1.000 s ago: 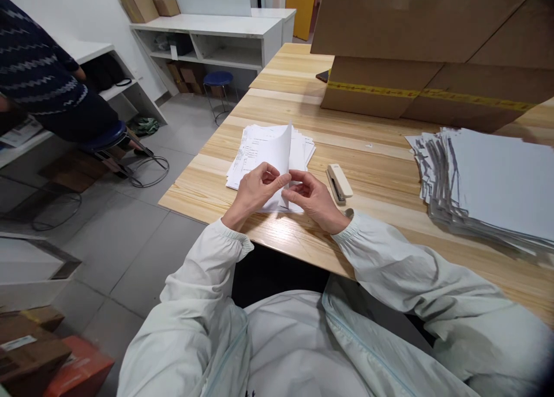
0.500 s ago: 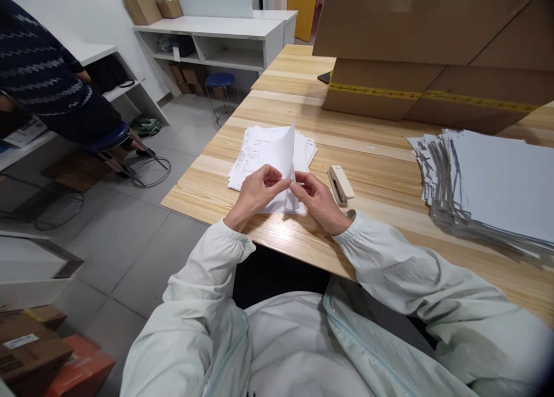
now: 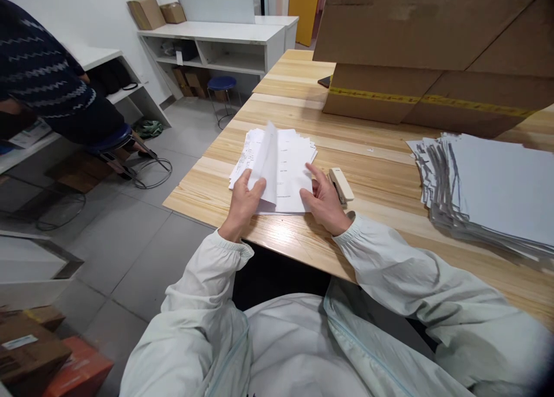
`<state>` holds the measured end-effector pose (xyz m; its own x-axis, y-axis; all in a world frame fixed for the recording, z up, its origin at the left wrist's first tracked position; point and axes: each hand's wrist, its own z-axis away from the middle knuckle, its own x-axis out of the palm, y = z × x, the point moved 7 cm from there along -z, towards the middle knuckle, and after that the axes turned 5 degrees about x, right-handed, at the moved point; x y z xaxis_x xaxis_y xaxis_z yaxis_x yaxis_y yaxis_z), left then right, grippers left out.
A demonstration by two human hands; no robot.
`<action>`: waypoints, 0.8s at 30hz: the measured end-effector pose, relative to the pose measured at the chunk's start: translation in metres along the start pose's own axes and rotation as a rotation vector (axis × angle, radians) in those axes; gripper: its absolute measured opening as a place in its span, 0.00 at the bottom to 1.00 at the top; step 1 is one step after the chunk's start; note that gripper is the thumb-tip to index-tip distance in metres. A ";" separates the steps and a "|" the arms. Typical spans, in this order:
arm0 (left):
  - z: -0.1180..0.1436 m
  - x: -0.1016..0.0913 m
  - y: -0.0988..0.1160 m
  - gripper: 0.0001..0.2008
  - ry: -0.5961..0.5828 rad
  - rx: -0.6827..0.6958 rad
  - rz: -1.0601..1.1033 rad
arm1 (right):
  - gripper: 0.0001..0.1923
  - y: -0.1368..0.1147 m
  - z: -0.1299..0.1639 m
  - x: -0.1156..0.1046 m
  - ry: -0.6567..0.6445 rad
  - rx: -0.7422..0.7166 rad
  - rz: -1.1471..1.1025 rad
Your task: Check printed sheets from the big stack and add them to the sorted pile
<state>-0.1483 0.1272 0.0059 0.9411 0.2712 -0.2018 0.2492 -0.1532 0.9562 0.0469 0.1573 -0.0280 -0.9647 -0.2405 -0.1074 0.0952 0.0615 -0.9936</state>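
White sheet (image 3: 267,163) stands half-turned, pinched by the left hand (image 3: 243,203); the right hand (image 3: 324,198) lies open, pressing the paper stack (image 3: 291,172); stapler (image 3: 340,184) untouched just right

A single head-worn camera looks forward and steeply down, close over the wooden tabletop (image 3: 303,235) and the wearer's lap.
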 end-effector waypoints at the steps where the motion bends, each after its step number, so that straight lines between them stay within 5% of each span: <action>1: 0.003 -0.008 0.000 0.11 0.040 0.000 0.011 | 0.27 0.001 -0.001 -0.002 0.026 0.002 0.036; 4: 0.010 -0.030 0.011 0.14 0.106 0.042 -0.031 | 0.17 0.001 -0.002 -0.005 0.075 0.010 0.117; 12: 0.035 -0.081 0.073 0.11 0.399 0.311 -0.316 | 0.16 -0.002 -0.005 -0.010 0.118 -0.020 0.137; 18: 0.076 -0.084 0.132 0.20 0.537 0.569 -0.530 | 0.15 -0.035 0.007 -0.007 0.133 -0.118 0.089; 20: 0.082 -0.066 0.147 0.19 0.412 0.605 -0.603 | 0.14 -0.046 0.016 0.004 0.012 -0.107 0.089; 24: 0.090 0.006 0.154 0.15 -0.209 0.679 -0.792 | 0.16 -0.055 0.041 0.016 -0.267 0.004 -0.034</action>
<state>-0.0840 0.0194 0.1325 0.4588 0.3673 -0.8091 0.8224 -0.5203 0.2301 0.0361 0.1099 0.0232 -0.8686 -0.4891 -0.0791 0.0651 0.0455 -0.9968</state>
